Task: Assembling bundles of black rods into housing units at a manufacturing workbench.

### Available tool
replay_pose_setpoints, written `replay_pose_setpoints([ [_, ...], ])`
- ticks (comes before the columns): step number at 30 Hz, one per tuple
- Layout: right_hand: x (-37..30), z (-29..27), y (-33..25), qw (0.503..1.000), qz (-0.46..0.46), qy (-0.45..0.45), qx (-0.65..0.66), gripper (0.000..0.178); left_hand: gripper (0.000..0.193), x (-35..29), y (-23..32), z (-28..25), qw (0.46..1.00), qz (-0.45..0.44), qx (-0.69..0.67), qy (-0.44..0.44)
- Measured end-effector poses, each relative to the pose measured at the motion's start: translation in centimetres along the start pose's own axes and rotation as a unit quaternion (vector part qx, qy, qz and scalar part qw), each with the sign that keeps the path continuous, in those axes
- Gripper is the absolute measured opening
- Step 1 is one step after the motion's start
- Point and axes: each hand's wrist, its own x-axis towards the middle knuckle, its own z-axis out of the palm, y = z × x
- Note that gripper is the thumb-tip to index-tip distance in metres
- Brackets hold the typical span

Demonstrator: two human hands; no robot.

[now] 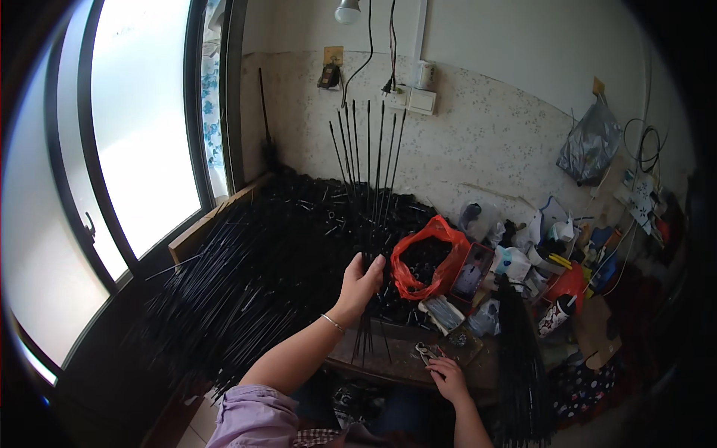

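Note:
My left hand (357,287) is closed round a bundle of thin black rods (368,149) and holds it upright over the bench. Above the fist the rods fan out; their lower ends stick out below it. Near the bench's front edge, the fingers of my right hand (449,378) are bent at a small pair of metal pliers (426,352) and appear to grip its handles. A large heap of black parts (299,216) lies behind my left hand. Many more black rods (224,280) are spread to its left.
An open red plastic bag (399,257) and a phone (472,272) stand right of my left hand. Farther right are a patterned bottle (556,315) and a hanging bundle of black strands (519,366). A wooden board (213,214) edges the heap near the window.

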Motion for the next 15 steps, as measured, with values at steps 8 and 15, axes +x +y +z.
replay_pose_setpoints([
  [8, 4.8, 1.7, -16.4, 0.975, -0.054, 0.119, 0.18, 0.046, 0.013, -4.6, 1.4, 3.8, 0.978, -0.126, -0.15, -0.07],
  [15, 4.1, 1.8, -16.4, 0.828, 0.15, -0.002, 0.54, 0.014, 0.028, -5.6, 0.2, 2.1, 0.937, -0.263, -0.185, -0.134],
])
